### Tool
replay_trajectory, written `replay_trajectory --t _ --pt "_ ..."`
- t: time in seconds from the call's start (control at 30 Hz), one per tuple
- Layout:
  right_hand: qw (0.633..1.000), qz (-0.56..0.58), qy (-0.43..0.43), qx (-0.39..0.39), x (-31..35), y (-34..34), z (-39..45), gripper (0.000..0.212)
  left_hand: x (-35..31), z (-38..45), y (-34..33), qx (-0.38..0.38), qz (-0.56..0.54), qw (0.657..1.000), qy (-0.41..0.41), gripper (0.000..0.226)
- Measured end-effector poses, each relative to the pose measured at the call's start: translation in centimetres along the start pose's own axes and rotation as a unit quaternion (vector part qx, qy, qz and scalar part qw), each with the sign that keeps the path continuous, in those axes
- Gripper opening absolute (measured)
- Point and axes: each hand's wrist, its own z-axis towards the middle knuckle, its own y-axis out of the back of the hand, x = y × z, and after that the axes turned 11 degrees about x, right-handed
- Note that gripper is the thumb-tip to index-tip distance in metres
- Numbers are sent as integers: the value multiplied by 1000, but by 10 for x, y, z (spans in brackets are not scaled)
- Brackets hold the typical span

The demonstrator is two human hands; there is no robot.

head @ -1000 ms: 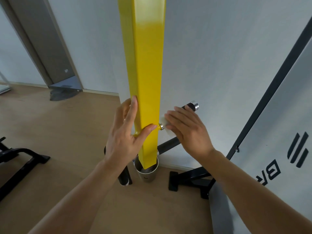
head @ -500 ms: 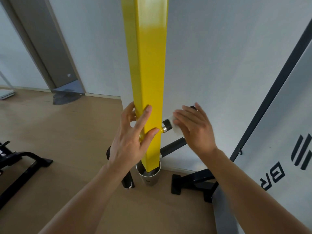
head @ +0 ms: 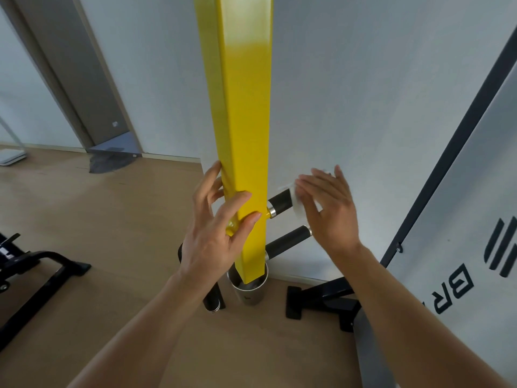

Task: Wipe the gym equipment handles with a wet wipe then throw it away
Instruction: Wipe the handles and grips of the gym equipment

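A tall yellow square post point(head: 246, 121) stands in front of me with black handles sticking out of its right side. My left hand point(head: 215, 231) grips the post's lower part, thumb and fingers around its front edge. My right hand point(head: 330, 208) presses a white wet wipe point(head: 296, 203) around the outer end of the upper black handle point(head: 281, 201). A second black handle point(head: 288, 240) juts out just below it, uncovered. The upper handle's tip is hidden under the wipe and my fingers.
A metal cup point(head: 249, 291) sits on the wooden floor at the post's foot, with a black cylinder point(head: 214, 299) beside it. Black frame feet point(head: 316, 299) lie at the right by a white banner point(head: 458, 219). Another black stand point(head: 42, 267) is at the left.
My right hand has slid the wipe outward along the upper handle, away from the post, baring the black grip near the post. My left hand keeps its hold on the post.
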Motion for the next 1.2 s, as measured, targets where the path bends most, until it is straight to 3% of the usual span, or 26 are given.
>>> replay_trajectory --t 0.07,0.17,0.37,0.47,0.63,0.8,0.9,1.07,1.2 --pt "1000 1 -26 -13 -1 0 2 21 1 -1 0 9 9 1000 -3 39" --pt "1000 14 22 17 11 -6 -4 25 0 -2 -1 -11 63 998 -5 38" --pt "999 7 37 24 3 -3 1 24 -1 -4 -2 -17 173 980 -93 34" --pt "1000 15 12 19 0 0 4 25 -1 -2 -1 -5 162 983 -84 36" --pt "992 37 99 65 12 -5 -3 25 3 -5 -4 1 173 981 -89 28" --pt "1000 1 8 9 -15 2 4 19 5 -4 -5 -12 173 981 -87 30" --pt "998 48 -45 3 2 -1 -1 19 5 -4 -4 -78 116 988 -62 41" --pt "995 79 37 54 28 -8 -9 25 4 -3 2 -109 86 990 -5 50" --pt "999 24 -10 20 0 -1 3 21 2 -1 3 -106 61 993 3 54"
